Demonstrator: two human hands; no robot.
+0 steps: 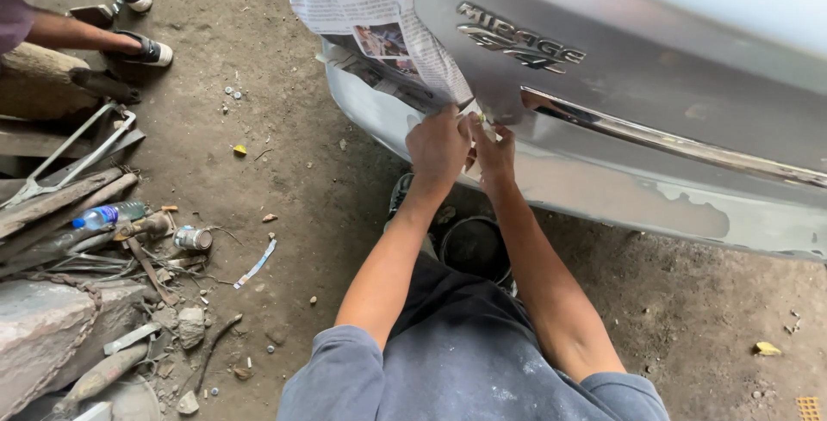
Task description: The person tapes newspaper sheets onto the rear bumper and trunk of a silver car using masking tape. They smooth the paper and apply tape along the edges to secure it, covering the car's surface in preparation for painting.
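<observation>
A plastic bottle (110,213), a small can (192,238), rocks (47,335) and old tools (65,156) lie on the dirt, and someone's shoes (146,51) stand nearby.

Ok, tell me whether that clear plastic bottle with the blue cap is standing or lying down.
Lying down: the clear plastic bottle rests on its side among scrap metal and wood, blue cap toward the left.

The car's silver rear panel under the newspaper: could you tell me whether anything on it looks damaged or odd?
Yes. Below the chrome strip, the car panel shows a dull, patchy, uneven area unlike the glossy paint above. The newspaper hangs crumpled and askew, its lower edge pinched by the left hand and right hand.
</observation>
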